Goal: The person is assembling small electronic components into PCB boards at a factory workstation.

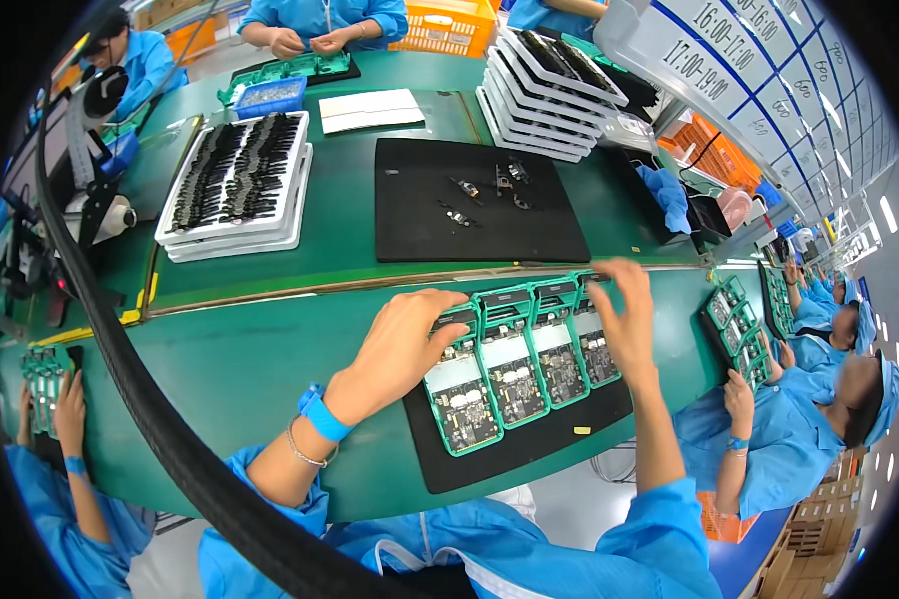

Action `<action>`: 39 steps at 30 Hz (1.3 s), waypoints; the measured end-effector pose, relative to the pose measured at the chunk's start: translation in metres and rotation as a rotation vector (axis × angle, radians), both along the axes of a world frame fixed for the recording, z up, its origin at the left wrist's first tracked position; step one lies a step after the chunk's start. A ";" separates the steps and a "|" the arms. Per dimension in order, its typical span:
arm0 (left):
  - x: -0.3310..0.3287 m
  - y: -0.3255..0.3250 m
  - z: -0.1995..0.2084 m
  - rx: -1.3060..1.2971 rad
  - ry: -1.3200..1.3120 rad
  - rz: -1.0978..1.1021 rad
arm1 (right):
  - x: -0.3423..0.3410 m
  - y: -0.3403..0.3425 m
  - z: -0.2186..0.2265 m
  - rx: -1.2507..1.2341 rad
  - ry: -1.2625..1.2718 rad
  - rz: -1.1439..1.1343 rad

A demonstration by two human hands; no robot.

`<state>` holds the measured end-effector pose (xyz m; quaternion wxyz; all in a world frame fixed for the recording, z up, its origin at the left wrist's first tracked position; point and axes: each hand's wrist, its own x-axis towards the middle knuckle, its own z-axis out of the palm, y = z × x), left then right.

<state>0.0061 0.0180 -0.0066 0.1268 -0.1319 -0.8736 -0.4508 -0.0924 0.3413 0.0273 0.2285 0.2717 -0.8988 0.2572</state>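
Note:
A green fixture with several side-by-side bays lies in front of me, a dark circuit board in each bay. Black pieces sit across the bays' far ends. My left hand pinches the far left corner, thumb and fingers on either side of the black piece there. At the far right corner, my right hand has its thumb and fingers closed on the fixture's end; its fingertips partly hide what they touch. Underneath is a black mat.
Beyond lies another black mat with several small parts. White trays of black parts stand left of it, stacked white trays at the back right. A thick black cable crosses the left side. Co-workers sit on both sides and opposite.

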 end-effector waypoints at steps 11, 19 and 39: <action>-0.002 0.000 0.001 0.024 -0.043 -0.035 | -0.187 -0.077 -0.040 0.114 -0.167 0.174; 0.001 -0.002 0.002 0.042 -0.038 -0.032 | -0.138 -0.092 -0.011 0.068 -0.294 0.136; 0.002 -0.009 0.001 0.017 -0.085 0.015 | 0.139 -0.112 -0.013 -0.034 -0.381 0.274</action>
